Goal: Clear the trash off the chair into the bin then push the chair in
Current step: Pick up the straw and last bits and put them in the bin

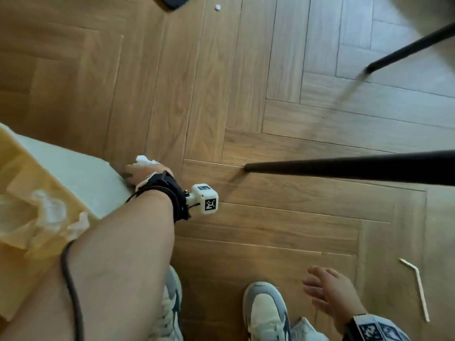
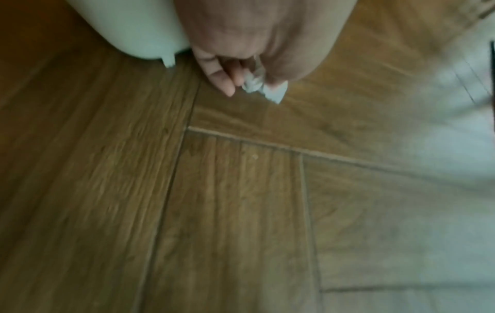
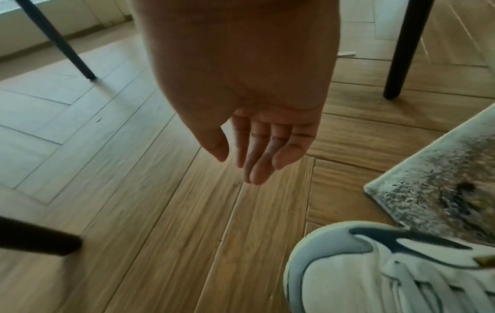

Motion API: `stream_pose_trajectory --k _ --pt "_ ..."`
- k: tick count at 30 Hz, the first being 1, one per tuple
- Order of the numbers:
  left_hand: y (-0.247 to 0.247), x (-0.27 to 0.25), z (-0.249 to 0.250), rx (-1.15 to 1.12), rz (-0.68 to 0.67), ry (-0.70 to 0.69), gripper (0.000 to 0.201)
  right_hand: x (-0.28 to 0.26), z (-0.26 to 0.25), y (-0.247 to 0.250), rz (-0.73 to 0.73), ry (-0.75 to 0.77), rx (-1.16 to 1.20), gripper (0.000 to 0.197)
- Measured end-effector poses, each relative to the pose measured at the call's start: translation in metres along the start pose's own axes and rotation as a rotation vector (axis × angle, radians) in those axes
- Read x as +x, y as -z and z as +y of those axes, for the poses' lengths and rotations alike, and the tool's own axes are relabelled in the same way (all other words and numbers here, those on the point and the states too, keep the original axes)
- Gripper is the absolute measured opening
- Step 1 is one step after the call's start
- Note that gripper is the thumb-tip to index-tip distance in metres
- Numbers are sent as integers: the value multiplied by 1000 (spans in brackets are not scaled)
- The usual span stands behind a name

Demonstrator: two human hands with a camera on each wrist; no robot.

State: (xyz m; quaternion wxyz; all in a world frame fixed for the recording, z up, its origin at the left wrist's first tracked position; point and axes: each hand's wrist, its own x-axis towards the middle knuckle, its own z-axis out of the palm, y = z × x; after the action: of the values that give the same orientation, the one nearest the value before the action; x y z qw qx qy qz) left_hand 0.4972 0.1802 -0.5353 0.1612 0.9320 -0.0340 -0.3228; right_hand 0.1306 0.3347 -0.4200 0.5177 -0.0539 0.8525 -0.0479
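Left hand (image 1: 144, 172) pinched a crumpled tissue (image 2: 255, 84) just outside the bin (image 1: 73, 173) corner, right hand (image 1: 330, 292) fingers loosely spread and idle; a loose pinch could have dropped it onto the floor (image 1: 270, 217).

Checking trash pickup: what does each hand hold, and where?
Left hand grips a crumpled white tissue in its curled fingers, one end sticking out. Right hand holds nothing.

Herringbone wood floor (image 1: 283, 217) under a bent straw (image 1: 416, 286), white scrap (image 1: 217, 7), bin (image 1: 81, 178), black chair legs (image 1: 344, 166).
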Motion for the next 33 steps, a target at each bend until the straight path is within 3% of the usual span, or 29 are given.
stream_pose_trajectory --k 3,5,7,9,11,15,17,20,24,27,29,33 --pt "-7 -14 0 73 133 -198 41 27 10 1 94 -21 26 12" --pt "-15 -43 10 146 -30 -429 29 52 18 8 225 6 76 13" --pt "-22 -80 11 241 -247 -724 17 72 23 26 417 29 96 30" --pt "-25 -123 9 392 -423 -1016 14 80 22 41 606 34 51 42" --pt "-28 -164 3 485 -558 -1203 15 88 22 55 737 17 36 48" --pt "-22 -211 2 573 -694 -1351 27 115 28 77 926 5 -15 56" --pt "-16 -221 4 575 -758 -1427 28 134 36 96 929 32 -25 58" --pt "-11 -232 9 591 -869 -1542 20 169 44 131 774 43 -71 67" --pt "0 -237 14 619 -939 -1637 33 191 36 165 609 30 -140 58" --pt "7 -228 10 611 -993 -1606 32 194 33 169 530 -72 -207 79" --pt "6 -219 6 621 -996 -1572 27 199 38 164 618 -77 -349 68" --pt "9 -214 0 637 -960 -1500 16 185 28 145 622 85 -251 40"
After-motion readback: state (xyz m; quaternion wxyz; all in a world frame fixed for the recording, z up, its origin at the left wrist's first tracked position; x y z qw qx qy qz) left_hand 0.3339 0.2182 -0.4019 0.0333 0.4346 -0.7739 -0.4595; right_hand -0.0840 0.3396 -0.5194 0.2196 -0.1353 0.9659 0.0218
